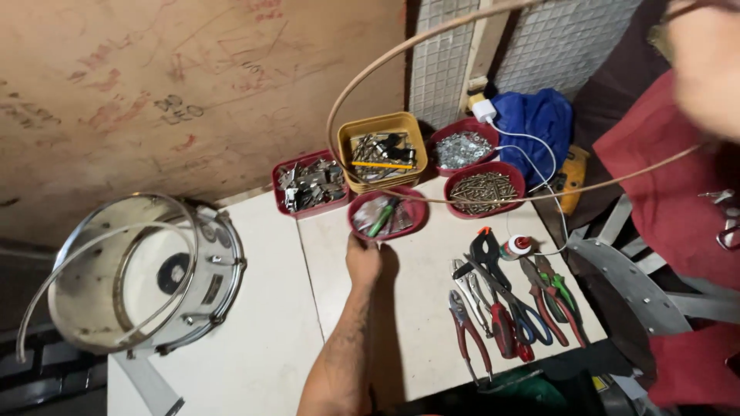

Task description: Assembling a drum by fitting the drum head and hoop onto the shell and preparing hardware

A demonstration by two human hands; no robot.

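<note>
My left hand (363,260) reaches forward across the white table (270,323) and grips the near rim of a small round red bowl (412,212), which holds a green-handled tool and small parts. My right hand (708,65) is raised at the top right, blurred, and holds a thin tan hoop (348,100). The hoop arcs over the containers and comes back across the table towards that hand.
A silver drum shell (146,273) with a loose metal rim lies at the left. Behind the bowl stand a red tray of metal parts (308,185), a yellow tub (383,150) and two red bowls of washers (462,146) and screws (484,189). Pliers and cutters (505,304) lie at the right.
</note>
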